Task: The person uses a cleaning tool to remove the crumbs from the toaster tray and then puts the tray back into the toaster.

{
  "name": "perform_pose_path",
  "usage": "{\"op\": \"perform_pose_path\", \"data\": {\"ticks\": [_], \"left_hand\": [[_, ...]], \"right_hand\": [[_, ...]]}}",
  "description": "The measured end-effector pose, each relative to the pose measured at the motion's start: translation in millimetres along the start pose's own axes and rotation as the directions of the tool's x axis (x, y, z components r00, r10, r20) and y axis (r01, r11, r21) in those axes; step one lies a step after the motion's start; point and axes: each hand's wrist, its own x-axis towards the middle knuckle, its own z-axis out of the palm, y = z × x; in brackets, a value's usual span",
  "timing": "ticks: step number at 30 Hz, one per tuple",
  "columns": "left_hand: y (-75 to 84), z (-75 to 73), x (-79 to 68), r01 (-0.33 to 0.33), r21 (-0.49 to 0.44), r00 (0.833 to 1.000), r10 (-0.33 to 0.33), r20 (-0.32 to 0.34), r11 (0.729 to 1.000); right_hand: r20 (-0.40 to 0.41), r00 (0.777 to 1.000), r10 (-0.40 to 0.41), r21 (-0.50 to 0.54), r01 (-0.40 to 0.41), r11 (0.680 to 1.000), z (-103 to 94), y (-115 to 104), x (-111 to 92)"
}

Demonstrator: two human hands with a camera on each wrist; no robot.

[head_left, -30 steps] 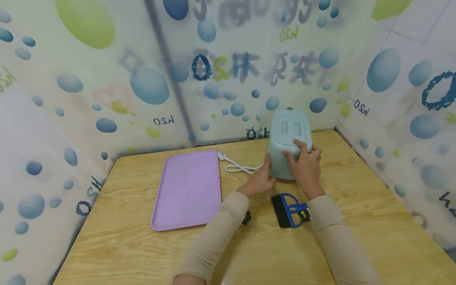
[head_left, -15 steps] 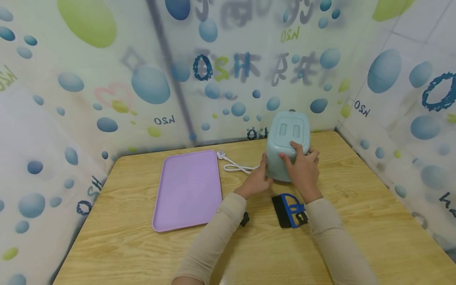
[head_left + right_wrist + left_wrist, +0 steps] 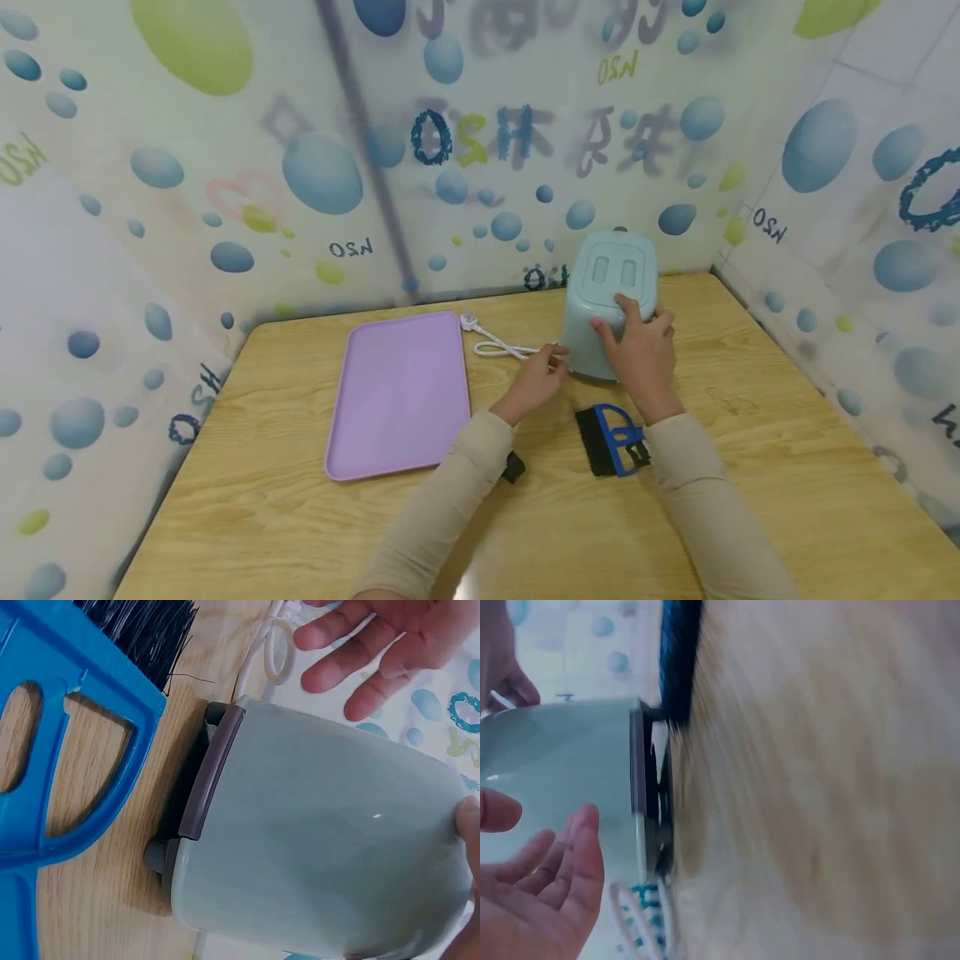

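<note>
A pale blue-green toaster (image 3: 588, 343) stands at the back right of the table, its lid on with two slot shapes. Along its lower front edge runs a dark brown strip (image 3: 214, 772). My right hand (image 3: 641, 358) grips the toaster's near right corner, thumb and fingers spread over its top and side. Just left of the toaster's lower side, my left hand (image 3: 534, 385) holds nothing, its fingers loosely bent; the left wrist view shows those fingers (image 3: 585, 847) in front of the toaster's wall. Behind them lies the white power cord (image 3: 498, 346).
Blue brush (image 3: 617, 440) with black bristles lies before the toaster, partly under my right forearm. A lilac tray (image 3: 401, 400) lies to the left. Some small black object (image 3: 513, 467) is mostly hidden by my left sleeve. Patterned curtains (image 3: 480, 217) stand close behind the table.
My left hand has let go of the toaster's left side and drawn back slightly, its fingers bending. The toaster has shifted a little to the left. My right hand keeps its grip.
</note>
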Motion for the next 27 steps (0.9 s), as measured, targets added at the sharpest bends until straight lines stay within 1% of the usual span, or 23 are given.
{"op": "perform_pose_path", "data": {"ticks": [1,2,3,4,5,6,7,8,9,10,11,13,14,17,18,22,23,25,27], "left_hand": [[0.5,1.7,0.1,0.039,-0.081,0.999,-0.038,0.009,0.996],[1.0,3.5,1.1,0.079,-0.177,0.997,-0.076,0.023,0.981],[1.3,5.4,2.5,0.123,-0.287,0.992,-0.116,0.043,0.950],[1.5,7.2,4.1,0.172,-0.395,0.985,-0.159,0.064,0.903],[1.8,9.1,6.0,0.220,-0.497,0.975,-0.203,0.088,0.839],[2.1,10.7,8.1,0.265,-0.587,0.963,-0.242,0.119,0.765],[2.3,12.3,10.1,0.309,-0.661,0.948,-0.277,0.157,0.684],[2.8,13.8,11.9,0.352,-0.715,0.931,-0.306,0.199,0.605],[3.2,15.1,13.1,0.388,-0.752,0.914,-0.329,0.238,0.534],[4.0,16.2,13.7,0.419,-0.775,0.897,-0.348,0.273,0.473],[4.8,17.3,14.2,0.446,-0.792,0.881,-0.360,0.307,0.417],[6.8,18.8,14.4,0.480,-0.808,0.859,-0.367,0.356,0.342],[7.8,19.4,14.7,0.487,-0.817,0.854,-0.365,0.372,0.307],[9.8,20.6,15.6,0.492,-0.840,0.847,-0.349,0.401,0.228],[10.1,21.1,16.1,0.488,-0.847,0.847,-0.345,0.403,0.208],[8.1,24.7,17.8,0.473,-0.874,0.844,-0.343,0.412,0.113],[6.9,26.0,18.3,0.469,-0.877,0.842,-0.349,0.411,0.099],[5.0,28.4,18.8,0.466,-0.880,0.839,-0.361,0.407,0.090],[3.8,30.2,19.9,0.467,-0.879,0.836,-0.372,0.404,0.096]], "right_hand": [[0.007,1.000,-0.001,0.017,0.000,1.000,-0.2,0.2,0.4],[0.015,1.000,0.002,0.033,-0.002,0.999,-0.3,0.1,0.6],[0.021,1.000,0.002,0.050,-0.003,0.999,-0.3,0.1,0.8],[0.025,1.000,0.001,0.064,-0.003,0.998,-0.6,-0.3,0.9],[0.028,1.000,0.000,0.080,-0.002,0.997,-0.5,-0.6,1.0],[0.028,1.000,-0.001,0.092,-0.002,0.996,-0.3,-0.7,1.1],[0.028,1.000,-0.002,0.103,-0.001,0.995,0.0,-0.7,1.1],[0.024,1.000,-0.005,0.110,0.003,0.994,0.4,-0.6,1.0],[0.018,1.000,-0.011,0.115,0.008,0.993,0.8,-0.5,0.9],[0.011,1.000,-0.015,0.119,0.013,0.993,1.1,-0.4,0.6],[0.002,1.000,-0.020,0.120,0.020,0.993,1.8,0.3,0.6],[-0.021,0.999,-0.034,0.121,0.036,0.992,2.3,0.7,0.4],[-0.032,0.999,-0.042,0.121,0.045,0.992,2.5,0.8,0.7],[-0.052,0.997,-0.052,0.124,0.058,0.991,2.7,0.9,1.5],[-0.052,0.997,-0.051,0.127,0.057,0.990,2.5,1.0,1.6],[-0.050,0.998,-0.045,0.133,0.051,0.990,3.0,2.4,0.4],[-0.048,0.998,-0.043,0.136,0.049,0.989,3.2,2.5,-0.3],[-0.048,0.998,-0.043,0.141,0.049,0.989,3.7,2.5,-1.3],[-0.053,0.998,-0.042,0.138,0.049,0.989,4.1,2.4,-1.7]]}}
